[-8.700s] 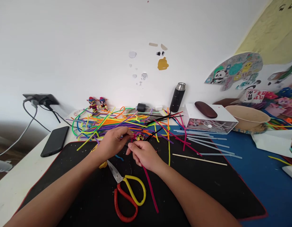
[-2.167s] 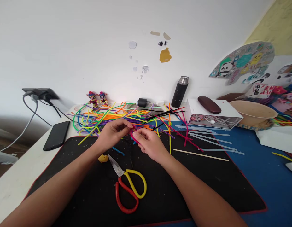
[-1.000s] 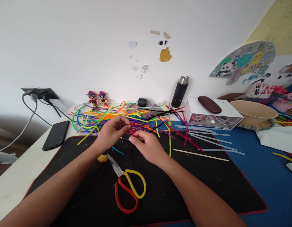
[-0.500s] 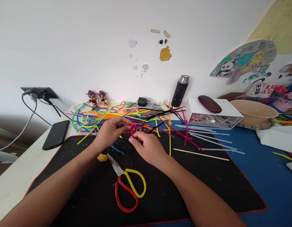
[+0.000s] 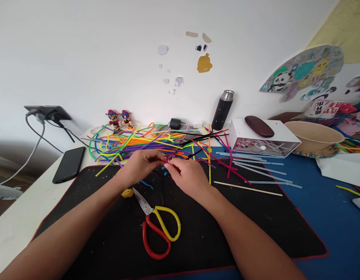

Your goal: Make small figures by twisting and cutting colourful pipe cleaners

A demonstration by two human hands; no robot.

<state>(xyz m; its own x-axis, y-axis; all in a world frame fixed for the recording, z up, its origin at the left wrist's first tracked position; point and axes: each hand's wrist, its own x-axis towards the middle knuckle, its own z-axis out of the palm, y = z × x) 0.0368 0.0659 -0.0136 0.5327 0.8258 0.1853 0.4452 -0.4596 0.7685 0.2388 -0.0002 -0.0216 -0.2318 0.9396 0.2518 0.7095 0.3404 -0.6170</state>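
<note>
My left hand [image 5: 142, 166] and my right hand [image 5: 188, 173] meet above the far part of the black mat [image 5: 110, 237]. Both are closed, thumbs and fingers pinching a small pink pipe cleaner [image 5: 166, 160] between them. Fingertips cover most of it, so its shape is hard to make out. Small blue bits [image 5: 165, 171] show just below the fingertips. Nearer to me lie scissors [image 5: 147, 210] with one red and one yellow handle, blades slightly apart. A yellow lump [image 5: 127, 193] and a short blue pipe cleaner [image 5: 147, 184] rest by the scissors' tip.
Behind my hands spreads a pile of coloured pipe cleaners [image 5: 139, 142]. Two small figures [image 5: 113, 118] stand at the wall. A black flask [image 5: 222, 111], a white box [image 5: 264, 136], glue sticks [image 5: 264, 169] and a wooden stick [image 5: 248, 188] are right; a phone [image 5: 69, 165] lies left.
My fingertips have come closer together, and the pink pipe cleaner, upright between them before, is now mostly covered. Blue bits have come into sight under the fingers. The scissors stay put.
</note>
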